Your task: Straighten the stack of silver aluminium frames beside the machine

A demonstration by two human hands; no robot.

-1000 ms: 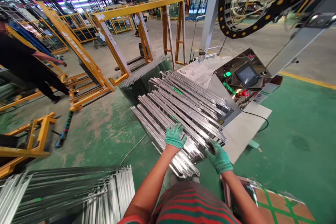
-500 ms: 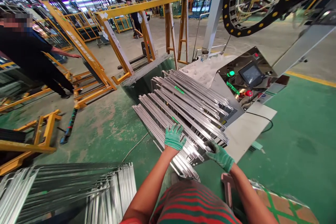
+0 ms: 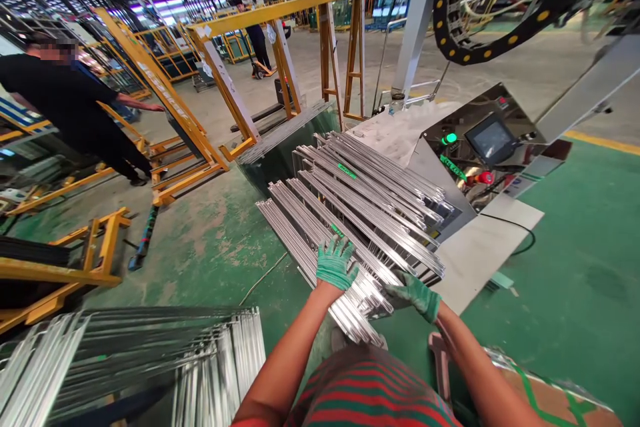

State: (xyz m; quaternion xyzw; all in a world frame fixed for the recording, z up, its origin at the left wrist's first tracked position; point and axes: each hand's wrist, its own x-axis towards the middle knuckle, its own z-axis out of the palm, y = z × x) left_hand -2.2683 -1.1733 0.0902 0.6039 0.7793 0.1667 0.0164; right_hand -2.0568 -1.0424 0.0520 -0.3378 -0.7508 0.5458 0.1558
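Well, from my distant seat I see the metal strips point(image 3: 373, 220) lying side by side across the centre of the frame, their ends staggered towards the right and lower centre. My left hand point(image 3: 336, 265) rests on them with its fingers spread apart, clamped on nothing. My right hand point(image 3: 417, 295) is at the strip ends, lower right of centre; its fingertips are hidden, so I can't tell whether they pinch anything or stand apart.

To handle these well, I'd keep the left palm flat and light, since such slim lengths would likely slide or bow under a hard push, and bring the right fingers squarely against the ends rather than catching one edge.

Counting up: two gloved hands; strips too many and too overlapped to number; two green labels on them, one upper point(image 3: 347, 171), one lower point(image 3: 341, 232). On the right, one control panel point(image 3: 480, 110) with one screen point(image 3: 491, 140) and one red knob point(image 3: 485, 177). One co-worker point(image 3: 65, 100) at upper left, and one more person point(image 3: 259, 47), partly hidden, at upper centre.
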